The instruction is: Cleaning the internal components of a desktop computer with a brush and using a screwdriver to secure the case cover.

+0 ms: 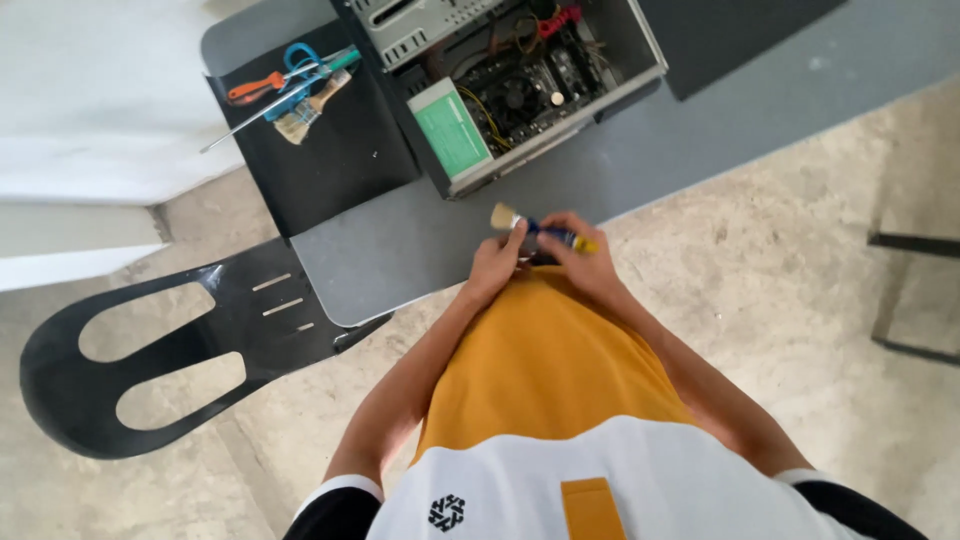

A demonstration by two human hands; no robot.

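The person's yellow-and-white shirt (545, 400) is filling the foreground. Just beyond it, at the near edge of the grey table (400, 250), the left hand (495, 268) and right hand (580, 262) are both gripping a small blue-handled brush with pale bristles (520, 226). Farther back on that table, an open metal computer case (520, 80) is lying, with screwdrivers and a second brush (290, 90) lying left of it.

Rough concrete floor (800, 300) fills the right and bottom; a black chair (150, 350) stands lower left beside the grey tabletop (400, 250).
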